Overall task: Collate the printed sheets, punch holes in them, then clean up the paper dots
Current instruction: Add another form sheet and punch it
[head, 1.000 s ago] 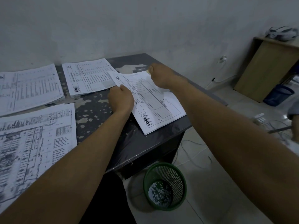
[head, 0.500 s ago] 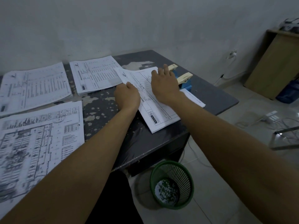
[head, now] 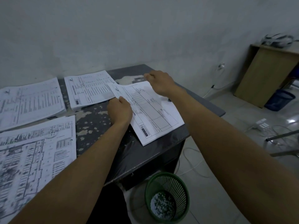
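Observation:
A thin set of printed sheets (head: 150, 113) lies askew on the right part of the dark desk (head: 95, 120). My left hand (head: 119, 110) grips the set's left long edge, thumb on top. My right hand (head: 160, 83) is curled at the set's far edge and seems to pinch it there. The hole punch is hidden; only a small dark bit (head: 169, 100) shows beside my right wrist. A green mesh basket (head: 168, 183) on the floor below the desk corner holds white paper dots (head: 162, 206).
Three piles of printed sheets lie on the desk: one at the back middle (head: 89, 89), one at the back left (head: 29, 101), one with floor plans at the front left (head: 32, 159). Cables and a power strip (head: 260, 123) lie on the floor; a wooden cabinet (head: 265, 75) and a blue bin (head: 279, 99) stand far right.
My right hand lay flat on the sheets with the punch showing beyond it; now it is curled at the far edge and the punch is hidden. The left hand kept its hold.

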Demonstrator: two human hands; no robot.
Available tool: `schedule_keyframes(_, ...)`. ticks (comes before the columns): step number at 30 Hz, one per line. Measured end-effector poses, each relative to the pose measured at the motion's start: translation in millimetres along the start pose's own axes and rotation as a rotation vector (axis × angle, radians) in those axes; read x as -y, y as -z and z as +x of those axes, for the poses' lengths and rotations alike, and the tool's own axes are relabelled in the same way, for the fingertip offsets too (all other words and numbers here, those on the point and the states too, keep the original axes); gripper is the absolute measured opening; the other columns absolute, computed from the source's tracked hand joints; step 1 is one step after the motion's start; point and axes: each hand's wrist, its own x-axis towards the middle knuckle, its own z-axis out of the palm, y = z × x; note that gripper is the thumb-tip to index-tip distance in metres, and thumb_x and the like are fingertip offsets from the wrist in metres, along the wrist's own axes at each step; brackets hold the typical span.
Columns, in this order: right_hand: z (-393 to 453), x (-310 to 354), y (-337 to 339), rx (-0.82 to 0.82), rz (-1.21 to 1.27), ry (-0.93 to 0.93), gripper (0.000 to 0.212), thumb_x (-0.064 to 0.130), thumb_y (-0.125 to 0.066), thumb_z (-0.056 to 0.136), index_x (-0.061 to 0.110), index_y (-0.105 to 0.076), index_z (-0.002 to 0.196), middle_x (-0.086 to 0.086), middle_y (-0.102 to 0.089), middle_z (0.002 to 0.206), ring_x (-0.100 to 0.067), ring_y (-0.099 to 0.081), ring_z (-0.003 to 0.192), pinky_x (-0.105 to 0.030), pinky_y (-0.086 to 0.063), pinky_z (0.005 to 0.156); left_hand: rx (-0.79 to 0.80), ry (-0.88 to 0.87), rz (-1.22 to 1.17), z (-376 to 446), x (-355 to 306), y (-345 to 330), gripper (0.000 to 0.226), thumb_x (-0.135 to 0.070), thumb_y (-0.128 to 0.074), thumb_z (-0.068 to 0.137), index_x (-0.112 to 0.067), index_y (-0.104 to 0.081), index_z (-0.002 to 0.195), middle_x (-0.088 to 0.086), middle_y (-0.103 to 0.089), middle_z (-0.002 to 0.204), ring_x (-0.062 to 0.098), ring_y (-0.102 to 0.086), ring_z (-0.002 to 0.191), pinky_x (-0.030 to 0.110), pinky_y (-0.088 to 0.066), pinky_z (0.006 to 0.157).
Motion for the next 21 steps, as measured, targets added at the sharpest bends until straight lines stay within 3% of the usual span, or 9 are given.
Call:
schedule_keyframes(2,2,0,3,0.016,0.024,-0.008,0.045,0.037,-0.034,0.104,0.002,-0.057,0.089,-0.010,-0.058,0.083,-0.023,-0.050,0.075,-0.034,-0.034,0.065,-0.001,-0.004,0.008,1,2,0,0.045,-0.017,-0.038,0.103,-0.014,-0.036,0.058,0.001,-0.044,0.060,0.014,-0.041,0.052,0.027,-0.028,0.050)
schedule_keyframes(5,3,2,9,0.037,0.094,-0.042,0.038,0.038,-0.036,0.103,0.014,-0.047,0.076,-0.003,-0.050,0.073,-0.023,-0.051,0.070,-0.033,-0.036,0.064,0.014,-0.007,-0.010,1,2,3,0.046,-0.017,-0.038,0.104,-0.013,-0.039,0.058,0.002,-0.048,0.062,0.014,-0.044,0.054,0.027,-0.033,0.052)
schedule_keyframes(9,4,5,13,0.067,0.097,-0.044,0.034,0.036,-0.033,0.103,0.013,-0.050,0.084,-0.007,-0.053,0.081,-0.025,-0.053,0.074,-0.033,-0.039,0.066,0.026,0.002,-0.025,0,1,7,0.046,-0.018,-0.038,0.105,-0.013,-0.041,0.060,0.000,-0.048,0.064,0.011,-0.044,0.056,0.027,-0.033,0.054)
schedule_keyframes(14,4,11,15,0.055,0.035,-0.047,0.040,0.023,-0.031,0.105,0.025,-0.036,0.066,0.003,-0.041,0.069,-0.022,-0.043,0.073,-0.030,-0.030,0.055,0.008,0.060,-0.060,3,5,23,0.045,-0.021,-0.039,0.105,-0.009,-0.045,0.061,0.003,-0.051,0.065,0.015,-0.047,0.059,0.029,-0.037,0.055)
schedule_keyframes(18,5,20,14,-0.018,-0.066,-0.092,0.040,0.009,-0.042,0.097,0.016,-0.032,0.059,-0.001,-0.035,0.061,-0.022,-0.038,0.072,-0.027,-0.025,0.055,-0.002,0.050,-0.072,9,6,47,0.043,-0.025,-0.041,0.104,-0.006,-0.052,0.067,0.007,-0.058,0.070,0.021,-0.054,0.064,0.032,-0.043,0.058)
schedule_keyframes(19,5,24,13,-0.038,-0.092,-0.086,0.039,0.005,-0.044,0.093,0.016,-0.032,0.058,0.000,-0.035,0.062,-0.022,-0.038,0.074,-0.025,-0.030,0.058,-0.007,0.044,-0.083,10,5,53,0.042,-0.024,-0.041,0.104,-0.004,-0.054,0.069,0.009,-0.061,0.073,0.023,-0.057,0.067,0.034,-0.046,0.060)
schedule_keyframes(20,3,30,11,-0.058,-0.125,-0.063,0.035,0.002,-0.046,0.090,0.017,-0.037,0.059,0.000,-0.039,0.065,-0.024,-0.041,0.076,-0.023,-0.039,0.069,-0.017,0.035,-0.085,12,5,59,0.041,-0.024,-0.041,0.104,-0.004,-0.055,0.071,0.011,-0.062,0.075,0.024,-0.058,0.069,0.035,-0.047,0.061)
schedule_keyframes(21,2,35,10,-0.075,-0.180,-0.035,0.028,0.002,-0.048,0.089,0.016,-0.047,0.064,-0.001,-0.048,0.071,-0.027,-0.048,0.080,-0.028,-0.042,0.095,-0.027,0.023,-0.081,14,5,66,0.041,-0.024,-0.041,0.104,-0.005,-0.054,0.070,0.011,-0.062,0.075,0.024,-0.058,0.069,0.033,-0.046,0.060)
